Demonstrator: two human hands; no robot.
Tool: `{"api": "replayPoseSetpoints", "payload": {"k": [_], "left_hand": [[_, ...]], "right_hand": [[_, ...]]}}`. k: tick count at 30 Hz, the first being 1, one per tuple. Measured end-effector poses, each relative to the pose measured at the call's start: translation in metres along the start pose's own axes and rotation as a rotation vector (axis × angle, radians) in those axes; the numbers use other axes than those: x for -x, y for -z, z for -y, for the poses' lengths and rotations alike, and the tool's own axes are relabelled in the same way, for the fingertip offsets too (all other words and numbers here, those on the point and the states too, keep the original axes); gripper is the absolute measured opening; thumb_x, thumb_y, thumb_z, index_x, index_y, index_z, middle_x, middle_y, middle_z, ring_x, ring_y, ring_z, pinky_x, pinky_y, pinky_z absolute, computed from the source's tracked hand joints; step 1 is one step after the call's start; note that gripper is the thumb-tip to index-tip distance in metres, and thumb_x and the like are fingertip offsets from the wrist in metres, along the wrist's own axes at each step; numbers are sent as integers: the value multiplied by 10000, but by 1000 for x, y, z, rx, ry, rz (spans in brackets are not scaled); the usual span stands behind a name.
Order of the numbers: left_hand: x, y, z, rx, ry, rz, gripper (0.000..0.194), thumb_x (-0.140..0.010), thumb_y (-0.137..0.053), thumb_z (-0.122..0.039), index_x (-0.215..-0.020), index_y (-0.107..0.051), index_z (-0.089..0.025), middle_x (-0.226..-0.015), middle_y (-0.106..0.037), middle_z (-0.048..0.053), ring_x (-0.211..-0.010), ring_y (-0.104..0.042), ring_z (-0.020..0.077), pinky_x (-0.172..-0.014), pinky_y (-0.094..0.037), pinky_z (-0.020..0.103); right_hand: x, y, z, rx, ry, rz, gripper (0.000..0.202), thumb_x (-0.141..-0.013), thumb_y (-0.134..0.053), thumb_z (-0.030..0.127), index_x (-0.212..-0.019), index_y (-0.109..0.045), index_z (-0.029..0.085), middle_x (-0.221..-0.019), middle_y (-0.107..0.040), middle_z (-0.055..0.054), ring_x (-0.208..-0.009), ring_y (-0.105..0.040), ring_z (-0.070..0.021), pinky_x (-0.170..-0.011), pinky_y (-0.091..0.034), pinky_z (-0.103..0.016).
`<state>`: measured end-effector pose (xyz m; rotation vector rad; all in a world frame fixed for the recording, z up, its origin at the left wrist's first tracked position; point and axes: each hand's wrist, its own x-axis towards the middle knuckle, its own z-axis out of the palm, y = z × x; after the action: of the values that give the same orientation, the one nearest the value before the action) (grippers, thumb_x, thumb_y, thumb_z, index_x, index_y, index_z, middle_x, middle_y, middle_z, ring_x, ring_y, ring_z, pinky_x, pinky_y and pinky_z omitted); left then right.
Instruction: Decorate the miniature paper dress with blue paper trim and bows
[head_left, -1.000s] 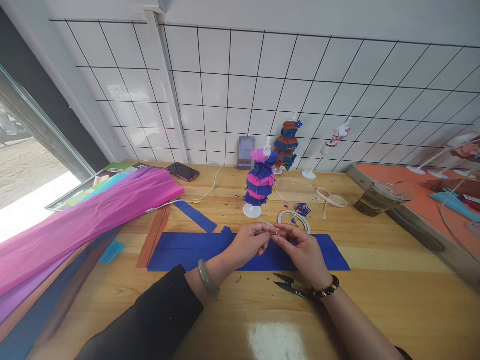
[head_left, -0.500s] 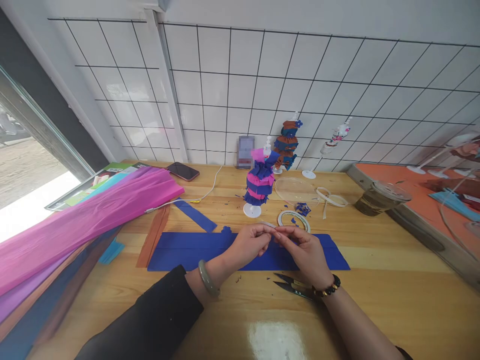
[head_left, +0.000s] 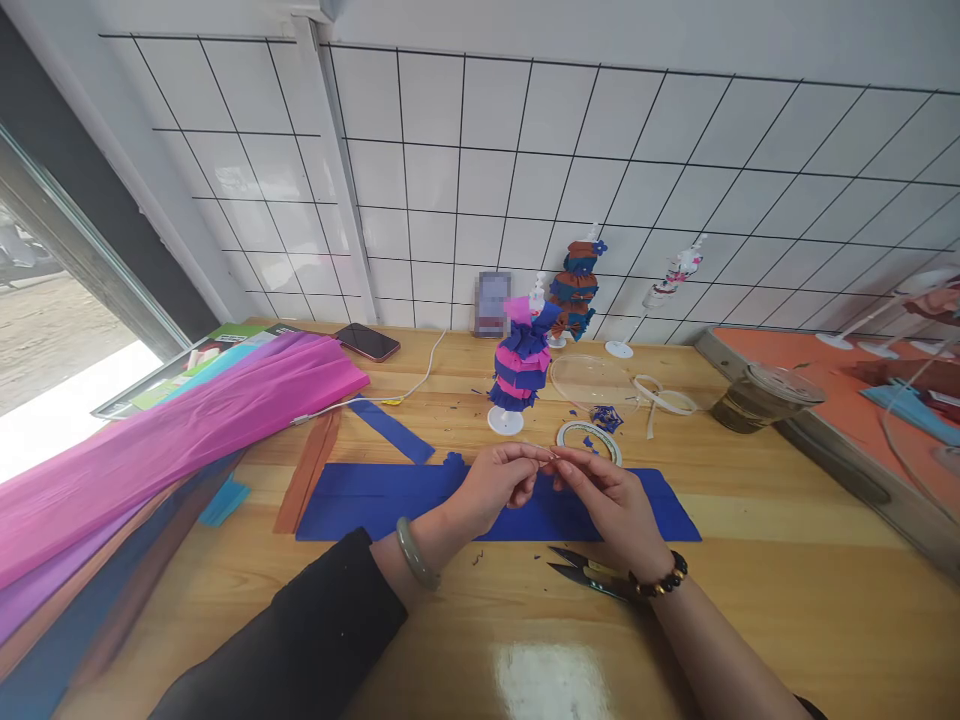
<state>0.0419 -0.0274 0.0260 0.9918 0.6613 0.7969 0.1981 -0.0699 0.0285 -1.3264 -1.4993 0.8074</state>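
Observation:
My left hand (head_left: 491,488) and my right hand (head_left: 611,500) meet fingertip to fingertip above a long blue crepe paper strip (head_left: 375,505). Both pinch a thin pale strip (head_left: 549,458), too small to identify surely and mostly hidden by the fingers. Just beyond my right hand lies a white tape roll (head_left: 562,432). A pair of black thread snips (head_left: 581,575) rests below my right hand, partly covered by the wrist. A little blue paper flower (head_left: 453,461) sits at the strip's far edge, left of my hands.
Ahead stands a pink-and-blue ruffled paper figure (head_left: 519,365) on a white base. A brown-and-blue one (head_left: 576,290) is behind it. Folded pink crepe paper (head_left: 247,405) fills the left side, near a phone (head_left: 367,341). At right are a lidded cup (head_left: 765,397) and an orange tray (head_left: 787,350).
My fingertips have shifted slightly on the pale strip, and less of it shows. The left fingers are curled more tightly. The view has moved very slightly; the tabletop things stay put.

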Motion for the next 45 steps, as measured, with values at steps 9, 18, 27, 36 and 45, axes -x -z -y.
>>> {"api": "replayPoseSetpoints", "payload": {"k": [9,18,27,36,45], "left_hand": [[0,-2,2,-183,4,-7,305,-702,-478,-202,-952,-637,-129,-455,-400,-73,-371,-304,47,-405,-249,194],[-14,6,0,-369,-130,-299,244,-718,-508,-207,-942,-599,-172,-525,-480,-37,-448,-423,92,-485,-342,225],[-49,11,-17,426,-54,-466,200,-680,-568,-223,-838,-451,-185,-743,-561,22,-669,-573,117,-628,-421,245],[-60,12,-12,616,-128,-426,216,-628,-609,-176,-797,-475,-186,-724,-587,-2,-626,-555,100,-618,-394,236],[-62,14,-10,726,-95,-369,322,-595,-667,-165,-846,-469,-206,-627,-530,-61,-510,-465,63,-550,-350,220]], "right_hand": [[0,-1,-1,311,176,-106,180,-824,-530,359,-848,-630,212,-760,-665,-48,-671,-601,-182,-655,-474,-318],[-6,-1,-3,72,-29,-123,272,-824,-495,448,-837,-600,197,-732,-638,-42,-602,-556,-165,-601,-464,-307],[-10,-8,-2,0,-22,-44,336,-856,-452,439,-996,-612,178,-796,-646,-46,-594,-550,-142,-630,-462,-307],[-25,-11,20,410,163,147,425,-897,-350,291,-1301,-446,202,-805,-644,-39,-598,-546,-146,-607,-456,-284],[-38,-19,12,738,261,171,540,-859,-355,173,-1392,-289,223,-1021,-642,-96,-834,-621,-209,-681,-474,-310]]}}
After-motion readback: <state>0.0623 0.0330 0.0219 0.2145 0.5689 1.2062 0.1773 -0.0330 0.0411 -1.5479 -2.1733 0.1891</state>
